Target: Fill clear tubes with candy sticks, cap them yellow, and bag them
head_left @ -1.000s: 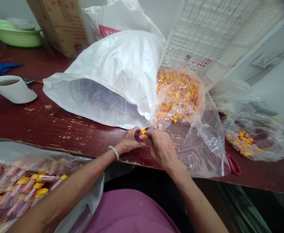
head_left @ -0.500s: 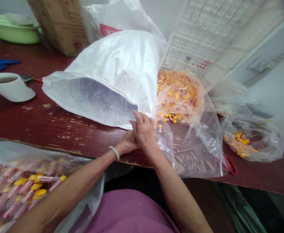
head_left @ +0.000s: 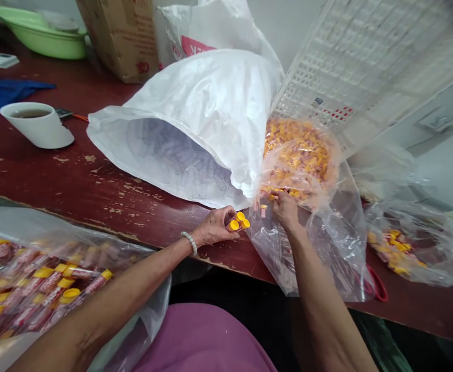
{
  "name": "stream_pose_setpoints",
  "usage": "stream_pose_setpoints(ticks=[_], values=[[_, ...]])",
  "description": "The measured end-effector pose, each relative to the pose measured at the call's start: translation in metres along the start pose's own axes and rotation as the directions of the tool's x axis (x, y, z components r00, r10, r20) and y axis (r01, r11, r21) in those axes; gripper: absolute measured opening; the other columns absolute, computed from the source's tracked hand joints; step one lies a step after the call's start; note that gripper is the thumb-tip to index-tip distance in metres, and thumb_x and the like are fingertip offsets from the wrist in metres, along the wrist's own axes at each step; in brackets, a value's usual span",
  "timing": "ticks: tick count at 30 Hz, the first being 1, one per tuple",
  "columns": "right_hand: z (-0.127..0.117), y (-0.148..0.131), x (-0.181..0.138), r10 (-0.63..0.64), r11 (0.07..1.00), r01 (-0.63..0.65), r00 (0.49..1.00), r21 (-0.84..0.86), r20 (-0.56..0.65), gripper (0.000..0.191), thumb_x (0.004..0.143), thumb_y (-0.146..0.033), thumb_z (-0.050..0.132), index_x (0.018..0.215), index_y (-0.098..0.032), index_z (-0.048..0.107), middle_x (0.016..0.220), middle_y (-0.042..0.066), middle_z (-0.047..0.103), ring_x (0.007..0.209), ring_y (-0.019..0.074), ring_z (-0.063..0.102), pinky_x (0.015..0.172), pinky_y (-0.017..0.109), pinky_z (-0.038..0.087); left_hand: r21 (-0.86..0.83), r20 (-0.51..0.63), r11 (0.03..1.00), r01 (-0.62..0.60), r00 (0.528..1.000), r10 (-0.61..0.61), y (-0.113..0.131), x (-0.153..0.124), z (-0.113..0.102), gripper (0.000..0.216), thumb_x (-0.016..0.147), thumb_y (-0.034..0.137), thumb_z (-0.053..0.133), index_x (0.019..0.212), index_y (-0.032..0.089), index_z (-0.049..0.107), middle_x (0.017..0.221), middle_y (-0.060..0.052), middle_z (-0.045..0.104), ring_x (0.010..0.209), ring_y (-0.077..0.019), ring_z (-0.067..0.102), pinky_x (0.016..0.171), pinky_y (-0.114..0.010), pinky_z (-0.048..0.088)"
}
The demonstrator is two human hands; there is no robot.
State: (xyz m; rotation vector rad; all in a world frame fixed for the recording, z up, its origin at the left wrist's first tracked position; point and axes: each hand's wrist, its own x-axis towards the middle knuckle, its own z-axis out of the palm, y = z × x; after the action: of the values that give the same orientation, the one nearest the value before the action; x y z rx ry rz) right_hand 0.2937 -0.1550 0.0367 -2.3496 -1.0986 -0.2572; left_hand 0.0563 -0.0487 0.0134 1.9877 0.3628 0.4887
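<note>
My left hand (head_left: 217, 226), with a bead bracelet at its wrist, is closed around a small bunch of yellow-capped tubes (head_left: 240, 222). Three round caps show, facing right. My right hand (head_left: 286, 209) is at the mouth of a clear plastic bag (head_left: 307, 155) full of small yellow-topped pieces. Its fingers are bent together among them, and the fingertips are partly hidden. One loose yellow-topped piece (head_left: 263, 211) lies just left of that hand. Behind my left hand, a white woven sack (head_left: 211, 98) lies open toward me, with clear see-through items inside.
At lower left, a plastic bag (head_left: 48, 284) holds many filled yellow-capped tubes. A white cup (head_left: 36, 126) of dark liquid stands on the worn red table (head_left: 94, 181). Another clear bag (head_left: 423, 243) lies at right. A white perforated crate (head_left: 350, 67) leans behind.
My hands were together at the sack's edge and have separated. My right hand has moved right to the bag of small pieces. The capped tubes in my left hand now show.
</note>
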Motion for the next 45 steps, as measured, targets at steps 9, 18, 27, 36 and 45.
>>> stream_pose_setpoints(ticks=[9, 18, 27, 36, 45], values=[[0.017, 0.018, -0.005, 0.025, 0.995, -0.016, 0.995, -0.099, 0.094, 0.023, 0.076, -0.021, 0.051, 0.092, -0.013, 0.066, 0.098, 0.018, 0.063, 0.102, 0.0315, 0.050, 0.094, 0.047, 0.034, -0.028, 0.023, 0.999, 0.016, 1.000, -0.015, -0.002, 0.002, 0.000, 0.038, 0.059, 0.031, 0.074, 0.089, 0.017, 0.055, 0.076, 0.002, 0.061, 0.067, -0.0133, 0.054, 0.061, -0.023, 0.042], [-0.018, 0.005, -0.036, 0.179, 0.982, -0.172, 0.980, 0.078, -0.091, 0.029, 0.083, -0.033, 0.047, 0.103, -0.015, 0.058, 0.090, 0.008, 0.064, 0.077, 0.0198, 0.060, 0.072, 0.036, 0.049, 0.057, -0.033, 0.998, 0.016, 0.999, -0.014, 0.003, 0.003, 0.006, 0.033, 0.059, 0.028, 0.070, 0.087, 0.017, 0.056, 0.074, 0.002, 0.062, 0.063, -0.0125, 0.053, 0.057, -0.022, 0.039], [-0.035, -0.118, -0.069, -0.374, 0.886, 0.375, 0.926, 0.273, -0.059, 0.017, 0.089, -0.024, 0.048, 0.103, -0.018, 0.056, 0.083, 0.004, 0.063, 0.075, 0.0152, 0.061, 0.070, 0.029, 0.048, 0.174, -0.072, 0.984, 0.022, 0.997, -0.009, 0.006, 0.005, 0.008, 0.029, 0.059, 0.029, 0.069, 0.081, 0.019, 0.055, 0.071, 0.003, 0.059, 0.062, -0.0124, 0.052, 0.058, -0.023, 0.038], [-0.025, -0.125, -0.061, -0.499, 0.853, 0.482, 0.865, 0.200, 0.045, 0.024, 0.088, -0.034, 0.053, 0.106, -0.017, 0.057, 0.087, 0.006, 0.066, 0.076, 0.0160, 0.061, 0.071, 0.028, 0.048, 0.206, -0.057, 0.975, 0.082, 0.996, -0.071, 0.004, 0.006, 0.009, 0.027, 0.059, 0.032, 0.067, 0.081, 0.019, 0.057, 0.071, 0.001, 0.061, 0.065, -0.0157, 0.056, 0.058, -0.025, 0.038], [-0.026, -0.136, -0.038, -0.261, 0.949, 0.308, 0.891, 0.071, -0.371, 0.027, 0.093, -0.034, 0.044, 0.110, -0.019, 0.056, 0.103, 0.009, 0.059, 0.083, 0.0170, 0.056, 0.075, 0.033, 0.046, 0.188, -0.047, 0.981, 0.041, 0.998, -0.032, 0.012, 0.002, 0.004, 0.022, 0.061, 0.029, 0.064, 0.080, 0.020, 0.056, 0.065, 0.003, 0.056, 0.056, -0.0123, 0.047, 0.053, -0.024, 0.034]])
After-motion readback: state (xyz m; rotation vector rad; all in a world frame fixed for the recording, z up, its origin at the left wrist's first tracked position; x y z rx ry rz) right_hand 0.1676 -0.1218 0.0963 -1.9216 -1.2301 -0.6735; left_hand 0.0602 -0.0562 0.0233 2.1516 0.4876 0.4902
